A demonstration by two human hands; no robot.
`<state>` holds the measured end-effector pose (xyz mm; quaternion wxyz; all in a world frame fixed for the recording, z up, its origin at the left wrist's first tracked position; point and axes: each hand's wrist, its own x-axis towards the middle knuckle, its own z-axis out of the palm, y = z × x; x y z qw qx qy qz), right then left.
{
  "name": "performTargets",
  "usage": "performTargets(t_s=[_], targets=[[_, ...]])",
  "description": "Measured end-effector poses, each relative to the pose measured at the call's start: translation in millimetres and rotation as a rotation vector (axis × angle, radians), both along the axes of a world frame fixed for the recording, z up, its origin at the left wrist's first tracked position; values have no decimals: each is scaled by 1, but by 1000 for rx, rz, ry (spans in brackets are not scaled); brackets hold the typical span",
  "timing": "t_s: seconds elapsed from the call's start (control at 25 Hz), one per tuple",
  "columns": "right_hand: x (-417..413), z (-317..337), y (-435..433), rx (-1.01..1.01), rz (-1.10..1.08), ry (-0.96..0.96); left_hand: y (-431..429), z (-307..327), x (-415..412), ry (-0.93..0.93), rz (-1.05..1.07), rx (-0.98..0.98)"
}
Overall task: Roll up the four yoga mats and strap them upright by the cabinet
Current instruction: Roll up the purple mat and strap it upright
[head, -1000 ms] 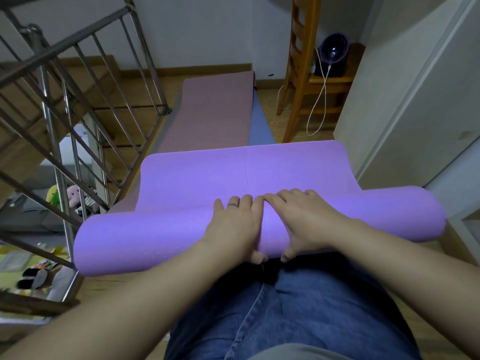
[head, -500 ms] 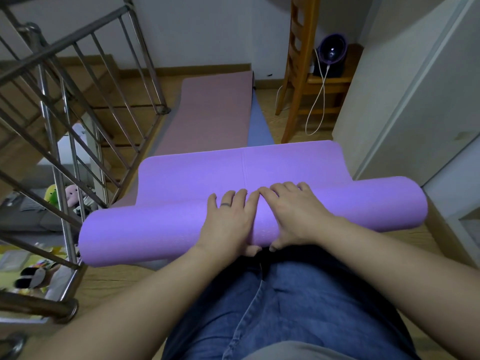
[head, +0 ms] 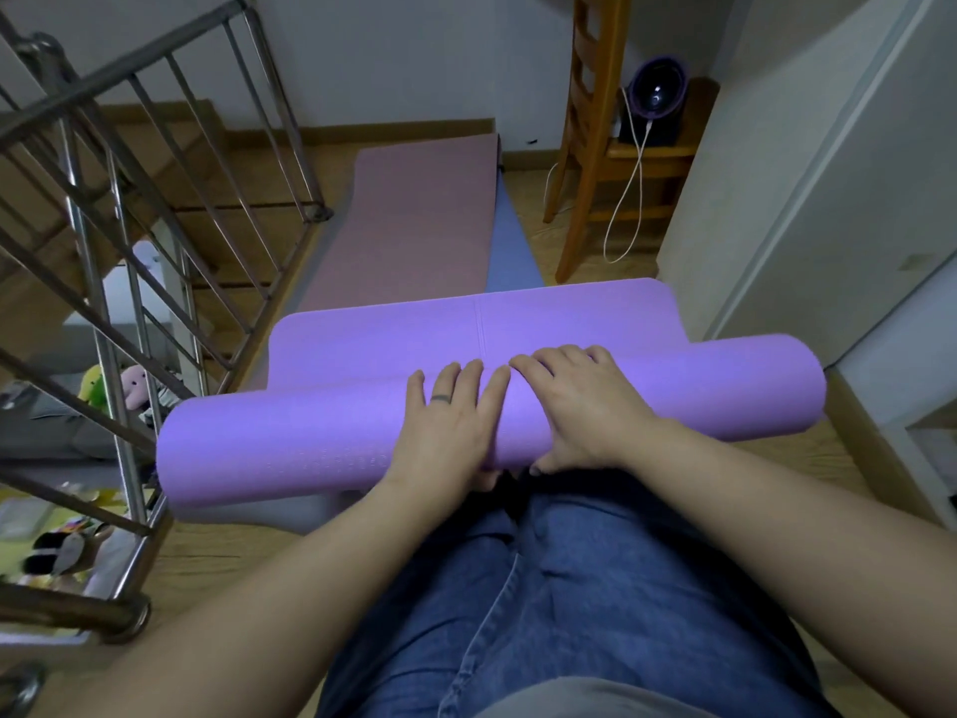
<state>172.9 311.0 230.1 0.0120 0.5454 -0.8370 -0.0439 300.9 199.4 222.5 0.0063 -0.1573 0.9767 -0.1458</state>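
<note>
Head view: left hand [head: 445, 432], right hand [head: 575, 406] side by side; both grip purple mat roll [head: 269, 453].

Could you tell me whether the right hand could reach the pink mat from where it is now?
Probably not yet: the right hand grips the purple roll, and the pink mat lies beyond its flat stretch. Nothing blocks the way, though.
</note>
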Motion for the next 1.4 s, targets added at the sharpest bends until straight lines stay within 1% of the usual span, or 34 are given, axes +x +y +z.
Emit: performTargets(t_s=[0.04, 0.12, 0.2, 0.28, 0.36, 0.44, 0.56, 0.72, 0.8, 0.92, 1.04, 1.12, 1.2, 1.24, 1.28, 1.32, 1.4], targets=[[-2, 1, -2, 3, -5, 2, -3, -2, 0, 20, -15, -19], [3, -6, -2, 16, -50, 39, -13, 0, -5, -16, -46, 43], [11, -22, 2, -40, -87, 129, -18, 5, -12, -37, -28, 101], [6, -30, 2, -118, -53, 180, -21, 7, -17, -50, -21, 117], [-2, -22, -2, -68, -32, 156, -24, 9, -21, -76, -27, 146], [-3, -11, -5, -5, -29, 91, -28, 16, -23, -97, -26, 174], [5, 5, -1, -9, -18, 129, -26, 32, -17, -91, -63, 174], [27, 30, 15, 15, -2, 120, -18, 55, 5, -87, -114, 177], [39, 35, 27, 53, 22, 83, -7, 58, 16, -130, -130, 206], [46, 35, 36, 135, 27, -4, 4, 53, 19, -252, -129, 280], [38, 39, 28, 195, 31, -120, -3, 53, 13, -256, -84, 383], [27, 42, 17, 245, 18, -216, 2, 50, 16, -211, -98, 283], [14, 45, 7, 299, 14, -277, 14, 40, 22, -190, -99, 159], [12, 45, 4, 310, 5, -293, 16, 36, 23, -185, -88, 129], [14, 43, 2, 298, -8, -286, 13, 33, 22, -176, -80, 124], [18, 38, 4, 255, -12, -228, 7, 32, 19, -161, -81, 142], [33, 24, 11, 135, -4, -51, -7, 34, 11, -162, -87, 224]])
